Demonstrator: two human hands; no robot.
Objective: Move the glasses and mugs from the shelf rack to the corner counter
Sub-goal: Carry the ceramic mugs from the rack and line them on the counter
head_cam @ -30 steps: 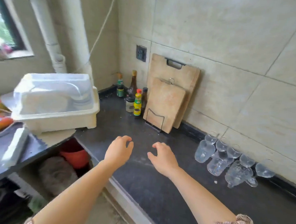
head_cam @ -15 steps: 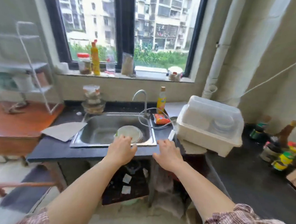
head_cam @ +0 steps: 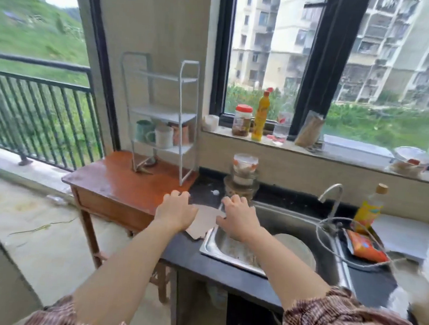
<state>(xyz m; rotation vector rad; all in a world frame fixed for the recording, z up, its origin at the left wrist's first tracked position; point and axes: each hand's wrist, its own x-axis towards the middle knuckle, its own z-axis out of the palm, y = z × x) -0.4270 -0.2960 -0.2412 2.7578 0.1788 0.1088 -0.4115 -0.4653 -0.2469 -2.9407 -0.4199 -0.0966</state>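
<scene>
The left hand (head_cam: 175, 211) and right hand (head_cam: 240, 220) hover empty, fingers loosely curled; the mugs (head_cam: 163, 136) sit on the shelf rack's (head_cam: 180, 97) lower shelf, at the wooden table's (head_cam: 122, 181) back right corner

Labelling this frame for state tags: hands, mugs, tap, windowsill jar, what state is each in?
left hand, holds nothing, fingers loosely curled
right hand, holds nothing, fingers loosely curled
mugs, upright on the shelf rack, not yet moved
tap, no water stream visible
jar, red lid on
</scene>
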